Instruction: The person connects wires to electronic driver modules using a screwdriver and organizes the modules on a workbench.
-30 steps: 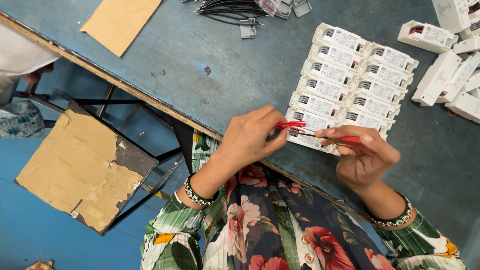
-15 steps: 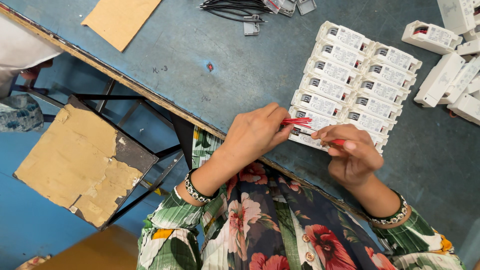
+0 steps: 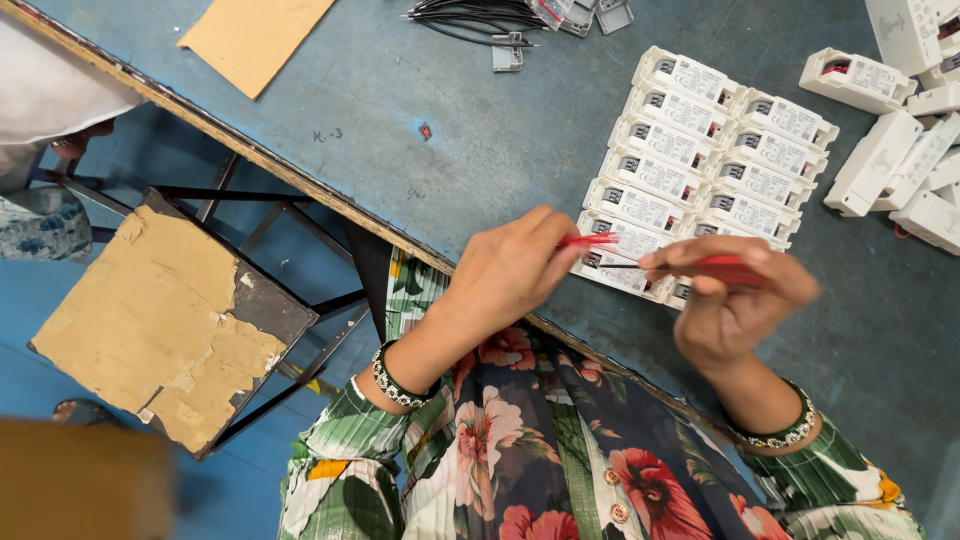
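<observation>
Modules [image 3: 700, 150] on table [image 3: 450, 120] (stool [image 3: 170, 320] left)

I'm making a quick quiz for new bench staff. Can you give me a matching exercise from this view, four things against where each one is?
Things:
1. red wire
2. red-handled screwdriver
3. cardboard sheet
4. black cable bundle

Places:
A. flat on the table near its far left corner
B. pinched in the left hand
C. at the table's top edge, beside small grey clips
D. gripped in the right hand

Pairs: 1-B, 2-D, 3-A, 4-C
</observation>
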